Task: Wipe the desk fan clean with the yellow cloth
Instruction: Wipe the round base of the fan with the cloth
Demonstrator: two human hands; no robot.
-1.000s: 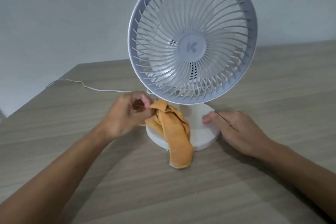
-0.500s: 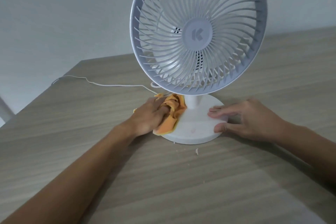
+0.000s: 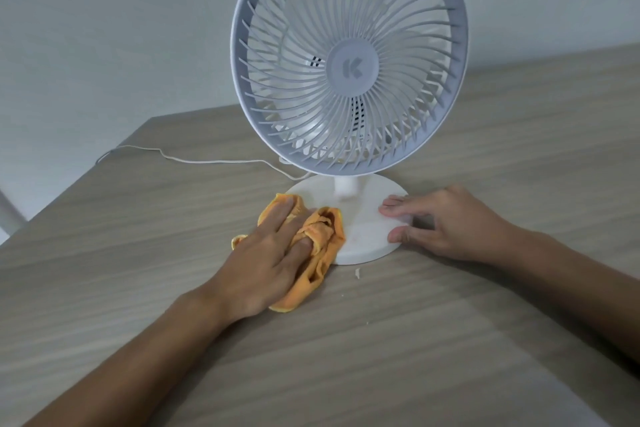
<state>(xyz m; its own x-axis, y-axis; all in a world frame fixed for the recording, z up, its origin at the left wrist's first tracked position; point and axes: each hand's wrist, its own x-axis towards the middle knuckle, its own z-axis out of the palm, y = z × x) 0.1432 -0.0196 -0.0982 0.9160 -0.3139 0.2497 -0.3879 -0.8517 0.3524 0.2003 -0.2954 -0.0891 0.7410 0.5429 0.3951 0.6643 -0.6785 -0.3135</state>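
Our left hand (image 3: 266,253) pressed the soft, bunched yellow cloth (image 3: 320,239) flat-fingered; our right hand (image 3: 446,222) pinched the light, tippable desk fan (image 3: 349,59) at its rigid base (image 3: 363,232).

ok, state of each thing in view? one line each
fan: upright on the table, blades look still
base: flat on the table, left part under the cloth
cloth: bunched, half on the base, half on the table
left hand: pressing the cloth, fingers straight
right hand: steadying the base rim
cord: slack, lying on the table
crumb: loose, by the base
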